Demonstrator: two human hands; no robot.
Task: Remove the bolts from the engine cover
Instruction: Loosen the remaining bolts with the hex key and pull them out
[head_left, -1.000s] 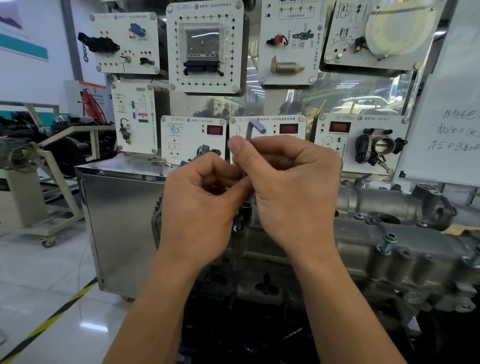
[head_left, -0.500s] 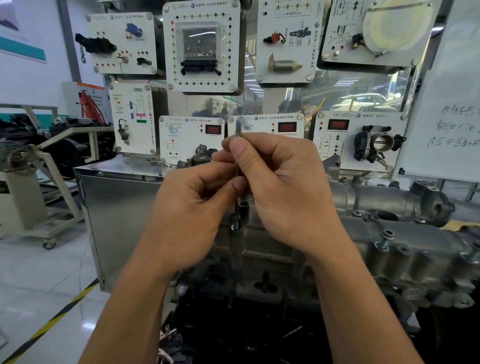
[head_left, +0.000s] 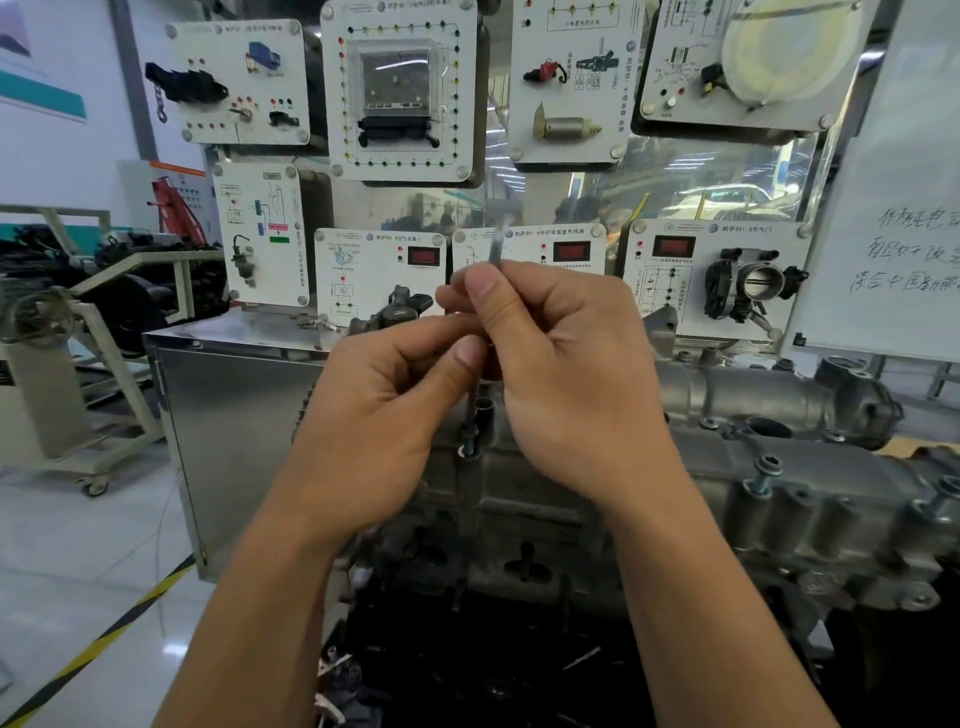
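Observation:
Both hands meet over the left end of the grey metal engine cover (head_left: 779, 499). My right hand (head_left: 566, 379) pinches the upright shaft of a hex key (head_left: 496, 248), whose blurred top sticks out above the fingers. My left hand (head_left: 384, 410) pinches the same shaft lower down with thumb and forefinger. Below the hands the key's tip stands in a bolt (head_left: 469, 439) raised out of its hole in the cover. Two more bolts (head_left: 763, 475) (head_left: 943, 496) stand partly raised along the cover's right side.
White training panels (head_left: 400, 88) with mounted car parts hang right behind the engine. A steel cabinet (head_left: 234, 415) stands at the left, a whiteboard (head_left: 893, 208) at the right. On the floor runs yellow-black tape (head_left: 104, 639); an engine stand (head_left: 78, 332) is far left.
The key's bent top has turned and now shows blurred above my right fingers. My hands stay pinched on the shaft, shifted slightly up in view.

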